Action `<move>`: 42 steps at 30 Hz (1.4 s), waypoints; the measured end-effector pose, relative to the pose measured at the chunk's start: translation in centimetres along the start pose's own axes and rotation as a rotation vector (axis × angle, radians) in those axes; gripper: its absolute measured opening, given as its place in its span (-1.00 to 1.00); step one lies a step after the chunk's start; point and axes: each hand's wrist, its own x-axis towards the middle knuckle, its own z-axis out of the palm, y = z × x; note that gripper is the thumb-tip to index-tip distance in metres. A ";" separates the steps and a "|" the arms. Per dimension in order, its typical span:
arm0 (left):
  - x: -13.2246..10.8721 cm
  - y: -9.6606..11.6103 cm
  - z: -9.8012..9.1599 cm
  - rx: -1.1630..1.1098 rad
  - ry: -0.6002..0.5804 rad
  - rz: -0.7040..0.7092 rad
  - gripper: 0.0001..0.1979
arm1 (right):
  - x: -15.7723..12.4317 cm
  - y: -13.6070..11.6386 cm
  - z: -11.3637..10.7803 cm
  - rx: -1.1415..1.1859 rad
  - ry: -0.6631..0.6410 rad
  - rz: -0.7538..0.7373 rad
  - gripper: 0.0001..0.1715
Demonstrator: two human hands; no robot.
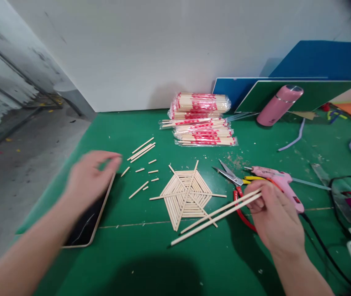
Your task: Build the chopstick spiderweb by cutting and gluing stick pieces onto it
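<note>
In my right hand point(275, 213) two pale wooden chopsticks point(215, 216) are gripped side by side, their tips pointing left and down over the green table. Just beyond those tips lies a six-sided web point(188, 195) built from wooden sticks, with longer sticks crossing at its centre. My left hand point(91, 176), blurred by motion, hovers over the upper end of a dark-screened tablet point(84, 224). Its thumb and forefinger stretch out with a gap between them, and nothing shows in its grasp. Cut stick pieces point(141, 152) lie right of that hand.
Wrapped chopstick bundles point(204, 131) are stacked at the back. Scissors point(229, 172), red-handled pliers point(240, 209) and a pink glue gun point(275, 181) with a trailing cord lie around my right hand. A pink bottle point(280, 105) leans against boards point(301, 94) behind.
</note>
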 end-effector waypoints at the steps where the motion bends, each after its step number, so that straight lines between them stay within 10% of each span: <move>1: -0.6 3.6 2.0 -0.039 -0.114 0.057 -0.80 | -0.4 0.1 0.5 -0.042 -0.045 0.001 -0.73; 5: -6.0 11.0 6.3 -0.517 -0.841 0.125 -0.68 | -1.6 0.3 1.7 -0.163 -0.183 -0.019 -0.69; 9: -8.5 11.0 6.5 -0.636 -1.094 -0.058 -0.71 | -1.7 0.7 1.9 -0.189 -0.228 0.035 -0.70; 15: -4.4 7.8 4.9 0.072 -0.485 0.313 -0.69 | -1.1 1.6 1.1 -0.178 -0.103 0.102 -0.70; 18: -1.9 5.2 5.1 0.398 -0.231 0.280 -0.69 | -1.2 1.8 0.2 -0.147 -0.065 0.118 -0.74; 25: -0.1 2.2 6.7 0.586 -0.179 0.295 -0.70 | -1.6 1.7 -0.8 -0.128 -0.073 0.145 -0.71; 30: -2.8 4.8 6.0 0.514 -0.098 0.370 -0.69 | -1.5 1.8 -0.3 -0.195 -0.105 0.095 -0.68; 35: -8.4 8.9 6.8 -0.017 -0.270 0.620 -0.76 | -2.6 2.2 0.6 -0.226 -0.240 0.112 -0.73; 42: -10.5 9.4 8.9 0.171 -0.253 0.686 -0.76 | -3.6 3.2 0.1 -0.157 -0.220 0.201 -0.67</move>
